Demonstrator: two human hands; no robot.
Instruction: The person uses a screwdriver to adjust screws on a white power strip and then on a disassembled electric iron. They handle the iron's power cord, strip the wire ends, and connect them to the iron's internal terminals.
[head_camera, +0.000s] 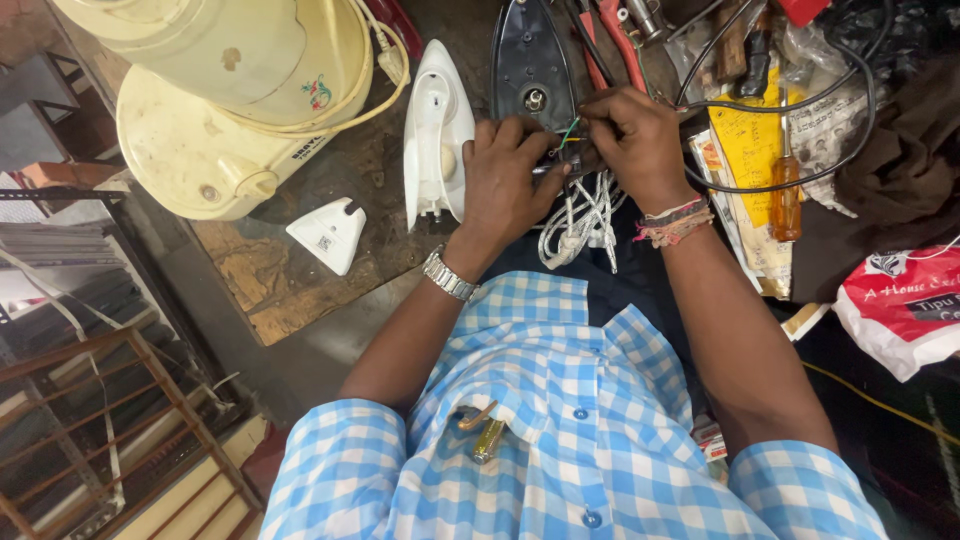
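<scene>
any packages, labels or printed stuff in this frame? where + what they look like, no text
Red and white plastic bag: right edge, crumpled, white lettering on red.
Yellow printed paper: right of the right hand, long sheet, dark writing.
Clear printed wrapper: top right, under a black cable.
White triangular cover: left of the left hand, small square code sticker.
Cream appliance: top left, small floral decal.
No screens.

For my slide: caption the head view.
Both hands pinch coloured wires beside a dismantled iron's white shell.
</scene>
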